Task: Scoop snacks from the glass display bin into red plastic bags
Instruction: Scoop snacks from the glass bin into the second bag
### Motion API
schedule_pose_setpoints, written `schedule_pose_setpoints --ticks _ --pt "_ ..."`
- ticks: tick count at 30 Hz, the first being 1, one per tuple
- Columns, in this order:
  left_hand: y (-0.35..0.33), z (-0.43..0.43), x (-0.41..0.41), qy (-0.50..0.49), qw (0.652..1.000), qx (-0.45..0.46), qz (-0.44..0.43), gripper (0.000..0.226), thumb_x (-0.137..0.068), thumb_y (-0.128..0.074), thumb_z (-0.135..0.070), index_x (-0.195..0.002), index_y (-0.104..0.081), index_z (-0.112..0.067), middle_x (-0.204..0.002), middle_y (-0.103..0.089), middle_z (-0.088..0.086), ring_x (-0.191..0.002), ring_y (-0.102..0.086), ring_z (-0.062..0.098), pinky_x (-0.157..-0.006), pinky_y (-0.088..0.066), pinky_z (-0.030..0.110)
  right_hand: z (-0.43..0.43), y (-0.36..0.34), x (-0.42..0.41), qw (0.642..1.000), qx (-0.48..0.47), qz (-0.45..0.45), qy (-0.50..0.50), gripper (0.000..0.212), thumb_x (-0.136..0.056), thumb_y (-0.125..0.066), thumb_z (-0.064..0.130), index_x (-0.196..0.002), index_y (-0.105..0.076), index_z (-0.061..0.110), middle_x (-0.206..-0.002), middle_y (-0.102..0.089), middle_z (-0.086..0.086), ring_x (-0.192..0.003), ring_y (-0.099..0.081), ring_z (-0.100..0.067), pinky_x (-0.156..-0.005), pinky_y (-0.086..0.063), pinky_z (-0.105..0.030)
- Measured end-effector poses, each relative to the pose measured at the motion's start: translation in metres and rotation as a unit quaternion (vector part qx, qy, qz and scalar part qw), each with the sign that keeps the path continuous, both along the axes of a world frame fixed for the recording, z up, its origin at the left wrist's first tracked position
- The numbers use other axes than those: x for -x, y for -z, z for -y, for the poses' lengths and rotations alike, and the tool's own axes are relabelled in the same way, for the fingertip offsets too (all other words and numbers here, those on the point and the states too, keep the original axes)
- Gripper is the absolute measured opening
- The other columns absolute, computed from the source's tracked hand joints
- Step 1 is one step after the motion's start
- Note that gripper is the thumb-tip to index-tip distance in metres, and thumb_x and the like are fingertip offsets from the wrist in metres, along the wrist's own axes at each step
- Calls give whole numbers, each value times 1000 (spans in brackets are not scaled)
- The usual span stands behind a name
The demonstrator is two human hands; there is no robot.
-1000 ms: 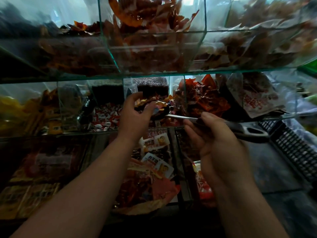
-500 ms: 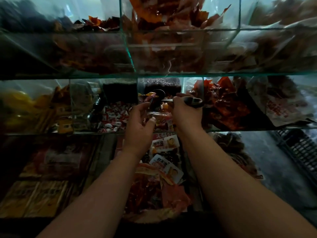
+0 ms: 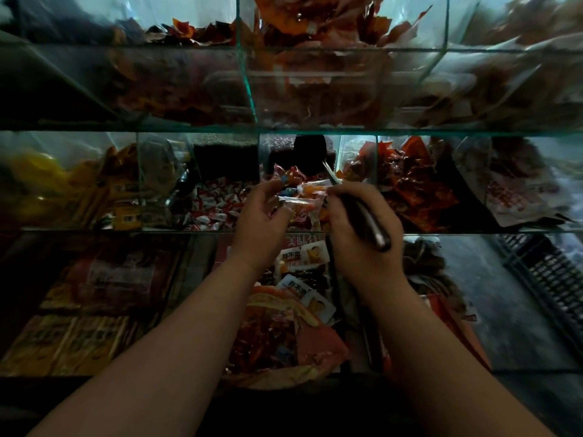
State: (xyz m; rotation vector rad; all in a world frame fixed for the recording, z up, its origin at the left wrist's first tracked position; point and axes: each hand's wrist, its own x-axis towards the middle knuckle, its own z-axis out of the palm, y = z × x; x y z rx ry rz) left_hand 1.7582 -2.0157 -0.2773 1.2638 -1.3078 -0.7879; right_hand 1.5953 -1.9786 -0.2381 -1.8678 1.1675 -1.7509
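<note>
At centre frame the right hand (image 3: 356, 244) grips a dark scoop (image 3: 369, 225) dug into the middle-shelf glass bin (image 3: 338, 152), while the left hand (image 3: 263, 225), fingers curled, seems to pinch wrapped snacks (image 3: 296, 200): scooping in hand, and next a level carry down to the red bag (image 3: 318, 345) at lower centre.

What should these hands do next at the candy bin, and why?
Probably sweep the wrapped snacks onto the scoop. The left hand curls round a few of them right beside the scoop's metal neck, while the right hand grips its dark handle, angled into the glass bin. Its bowl is too dark to judge.
</note>
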Motion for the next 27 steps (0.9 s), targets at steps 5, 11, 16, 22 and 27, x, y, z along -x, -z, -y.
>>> schedule_pose_setpoints --ticks 5,11,16,22,27 --pt "-15 -29 -6 -38 999 -1 14 25 -95 -68 -33 -116 -60 -43 -123 -63 -13 -96 -62 -13 -68 -51 10 -73 -24 17 949 -151 269 -68 11 -91 -61 26 -95 -71 27 -102 -77 -15 -101 -76 -28 -86 -62 -37" --pt "-24 -79 -7 -76 993 -14 89 31 -96 -65 -25 -122 -54 -38 -125 -52 -14 -106 -53 -4 -87 -42 15 -138 -28 28 895 -261 347 -103 25 -91 -60 10 -77 -75 25 -88 -77 -16 -87 -78 -35 -72 -62 -30" --pt "-17 -136 -14 -74 976 -16 204 29 -96 -66 -27 -121 -56 -36 -121 -46 -22 -107 -46 -15 -83 -31 0 -158 -33 45 890 -291 333 -106 39 -94 -51 1 -70 -74 23 -75 -75 -18 -77 -77 -41 -60 -62 -33" --pt "15 -183 -49 -150 939 -74 299 32 -88 -76 -26 -118 -67 -22 -132 -54 -8 -128 -48 13 -107 -40 32 -173 -22 56 915 -347 166 -124 14 -70 -70 26 -80 -73 35 -85 -79 -8 -73 -79 -25 -59 -60 -30" --pt "42 -188 -58 -155 948 -86 265 28 -92 -72 -19 -120 -71 -24 -111 -54 -28 -108 -54 -3 -95 -42 20 -161 9 34 936 -244 -214 -138 14 -86 -66 38 -99 -67 39 -99 -70 22 -90 -68 4 -73 -50 -7"
